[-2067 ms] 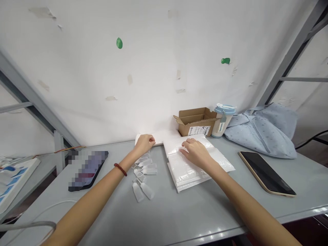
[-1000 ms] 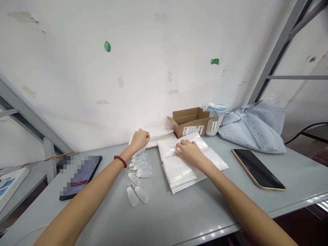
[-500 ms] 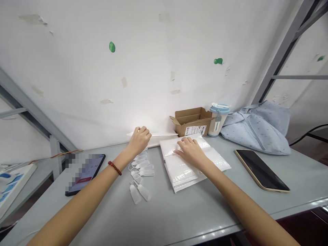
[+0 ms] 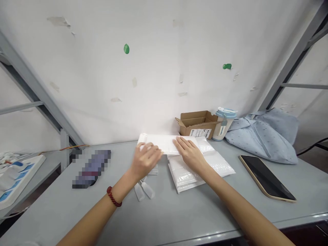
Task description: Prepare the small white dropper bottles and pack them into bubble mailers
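My left hand (image 4: 146, 160), with a red bead bracelet at the wrist, is closed on the near left edge of a flat white packet (image 4: 166, 141). My right hand (image 4: 191, 153) rests with its fingers stretched out on the packet's right part. The packet lies partly over a stack of white bubble mailers (image 4: 217, 164); its exact kind does not show. Small translucent plastic tags (image 4: 147, 189) with loops lie on the table beneath my left hand, most of them hidden by the hand and packet.
An open cardboard box (image 4: 197, 124) stands by the wall beside a blue-lidded cup (image 4: 222, 126). Right of these lies a light blue cloth bag (image 4: 263, 136). A phone (image 4: 268, 177) lies on the right, another, blurred phone (image 4: 93, 167) on the left. A power strip (image 4: 20, 179) sits far left.
My left hand has brought the white packet from the wall towards me, over the tags and mailers. The right hand has moved from the mailers onto the packet. The view has shifted slightly.
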A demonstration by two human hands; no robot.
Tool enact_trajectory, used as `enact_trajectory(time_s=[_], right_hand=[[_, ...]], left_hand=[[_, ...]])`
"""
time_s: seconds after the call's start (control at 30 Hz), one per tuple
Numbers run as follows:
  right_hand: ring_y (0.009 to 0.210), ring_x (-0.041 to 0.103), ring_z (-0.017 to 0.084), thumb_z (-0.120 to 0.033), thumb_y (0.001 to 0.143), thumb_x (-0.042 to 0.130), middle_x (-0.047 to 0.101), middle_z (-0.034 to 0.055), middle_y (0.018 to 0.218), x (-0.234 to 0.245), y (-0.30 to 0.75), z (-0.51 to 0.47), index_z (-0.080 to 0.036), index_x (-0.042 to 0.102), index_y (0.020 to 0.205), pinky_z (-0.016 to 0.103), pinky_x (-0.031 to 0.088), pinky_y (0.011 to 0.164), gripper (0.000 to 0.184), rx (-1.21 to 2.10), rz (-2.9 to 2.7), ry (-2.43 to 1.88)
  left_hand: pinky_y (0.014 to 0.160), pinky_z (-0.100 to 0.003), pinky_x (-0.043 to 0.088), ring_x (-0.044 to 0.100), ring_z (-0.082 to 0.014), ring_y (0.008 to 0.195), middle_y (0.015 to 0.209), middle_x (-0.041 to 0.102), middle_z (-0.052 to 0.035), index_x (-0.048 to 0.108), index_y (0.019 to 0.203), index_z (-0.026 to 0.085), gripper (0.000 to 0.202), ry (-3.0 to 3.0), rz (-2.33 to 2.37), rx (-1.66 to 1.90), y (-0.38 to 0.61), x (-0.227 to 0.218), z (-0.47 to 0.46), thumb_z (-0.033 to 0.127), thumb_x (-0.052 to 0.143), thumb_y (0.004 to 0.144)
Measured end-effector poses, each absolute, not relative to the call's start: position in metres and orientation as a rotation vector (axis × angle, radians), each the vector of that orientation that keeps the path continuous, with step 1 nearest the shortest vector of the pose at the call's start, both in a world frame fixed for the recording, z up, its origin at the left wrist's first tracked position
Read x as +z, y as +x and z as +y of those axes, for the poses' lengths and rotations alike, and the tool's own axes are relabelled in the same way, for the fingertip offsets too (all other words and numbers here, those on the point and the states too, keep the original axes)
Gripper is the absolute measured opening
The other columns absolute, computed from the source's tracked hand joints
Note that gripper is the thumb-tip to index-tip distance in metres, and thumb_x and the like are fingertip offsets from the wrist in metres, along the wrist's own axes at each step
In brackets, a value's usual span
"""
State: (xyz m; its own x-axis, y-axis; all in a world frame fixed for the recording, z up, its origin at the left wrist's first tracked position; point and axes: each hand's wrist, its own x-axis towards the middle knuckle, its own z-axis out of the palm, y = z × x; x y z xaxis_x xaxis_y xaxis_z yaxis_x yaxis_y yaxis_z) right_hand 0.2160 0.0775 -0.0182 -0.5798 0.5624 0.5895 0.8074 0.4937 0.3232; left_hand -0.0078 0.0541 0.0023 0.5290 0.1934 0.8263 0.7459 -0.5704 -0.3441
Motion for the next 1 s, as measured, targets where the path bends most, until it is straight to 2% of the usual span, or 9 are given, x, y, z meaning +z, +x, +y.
enact_trajectory(time_s=[0.07,0.13,0.27,0.4,0.5,0.57,0.7,0.8,1.0], right_hand=[[0.123,0.045,0.027,0.0,0.085,0.032,0.048,0.0176,0.134,-0.019,0.217,0.078,-0.008,0.046,0.129,0.04,0.042,0.092,0.047,-0.827,-2.336,-1.155],[0.126,0.042,0.027,0.002,0.084,0.031,0.045,0.0182,0.136,-0.018,0.216,0.077,-0.009,0.044,0.131,0.042,0.04,0.095,0.051,-0.825,-2.338,-1.174],[0.131,0.035,0.029,0.005,0.08,0.032,0.038,0.0198,0.141,-0.014,0.211,0.071,-0.012,0.041,0.135,0.045,0.036,0.098,0.058,-0.789,-2.348,-1.216],[0.136,0.019,0.036,-0.011,0.077,0.051,0.023,0.022,0.147,-0.006,0.203,0.058,-0.016,0.031,0.14,0.055,0.028,0.1,0.067,-0.644,-2.392,-1.18],[0.136,0.008,0.041,-0.036,0.07,0.062,0.011,0.0224,0.15,0.0,0.197,0.046,-0.018,0.024,0.143,0.063,0.018,0.099,0.084,-0.554,-2.461,-1.092],[0.136,0.008,0.041,-0.042,0.066,0.063,0.013,0.0231,0.149,0.002,0.194,0.04,-0.017,0.023,0.142,0.062,0.015,0.1,0.09,-0.515,-2.488,-1.047],[0.128,0.024,0.038,-0.041,0.063,0.063,0.032,0.0237,0.135,0.0,0.191,0.037,-0.014,0.026,0.14,0.06,0.015,0.1,0.09,-0.471,-2.51,-0.979],[0.12,0.033,0.037,-0.038,0.064,0.063,0.038,0.0219,0.127,-0.002,0.191,0.038,-0.014,0.031,0.136,0.059,0.017,0.098,0.083,-0.5,-2.497,-0.928],[0.106,0.042,0.03,-0.031,0.07,0.059,0.048,0.0164,0.116,0.002,0.201,0.047,-0.016,0.043,0.124,0.051,0.023,0.097,0.058,-0.544,-2.448,-0.93]], left_hand=[[0.09,-0.041,0.036,0.055,-0.0237,0.101,0.097,0.068,-0.0066,0.065,0.087,0.021,0.009,-1.954,-1.228,-1.267,-0.022,0.002,0.057,0.023,0.058,0.082],[0.091,-0.043,0.039,0.051,-0.0276,0.11,0.112,0.063,-0.0115,0.062,0.103,0.018,0.028,-1.916,-1.744,-1.578,-0.036,0.003,0.059,0.031,0.059,0.078],[0.077,-0.036,0.049,0.064,-0.025,0.09,0.098,0.069,-0.0126,0.064,0.1,0.012,0.035,-2.416,-2.47,-2.144,-0.051,0.007,0.053,0.036,0.06,0.076],[0.07,-0.032,0.051,0.066,-0.0219,0.078,0.087,0.072,-0.0086,0.068,0.094,0.013,0.035,-2.594,-2.398,-2.524,-0.042,0.006,0.042,0.035,0.071,0.067],[0.067,-0.031,0.052,0.067,-0.0204,0.072,0.083,0.073,-0.0055,0.069,0.095,0.016,0.034,-2.747,-2.306,-2.5,-0.029,0.005,0.033,0.036,0.071,0.068],[0.071,-0.032,0.052,0.067,-0.0211,0.074,0.082,0.073,-0.0045,0.069,0.093,0.017,0.031,-2.86,-2.26,-2.424,-0.02,0.005,0.028,0.036,0.072,0.068],[0.064,-0.03,0.052,0.066,-0.0216,0.074,0.077,0.072,-0.0027,0.07,0.08,0.017,0.023,-2.885,-2.272,-2.255,-0.008,0.004,0.021,0.033,0.075,0.063],[0.057,-0.027,0.049,0.064,-0.0189,0.065,0.071,0.07,-0.0013,0.068,0.074,0.017,0.022,-2.784,-2.354,-2.19,-0.006,-0.001,0.022,0.034,0.074,0.062],[0.046,-0.024,0.04,0.054,-0.0132,0.048,0.054,0.06,0.0011,0.063,0.065,0.017,0.027,-2.656,-2.329,-1.77,-0.029,-0.006,0.036,0.043,0.06,0.074]])
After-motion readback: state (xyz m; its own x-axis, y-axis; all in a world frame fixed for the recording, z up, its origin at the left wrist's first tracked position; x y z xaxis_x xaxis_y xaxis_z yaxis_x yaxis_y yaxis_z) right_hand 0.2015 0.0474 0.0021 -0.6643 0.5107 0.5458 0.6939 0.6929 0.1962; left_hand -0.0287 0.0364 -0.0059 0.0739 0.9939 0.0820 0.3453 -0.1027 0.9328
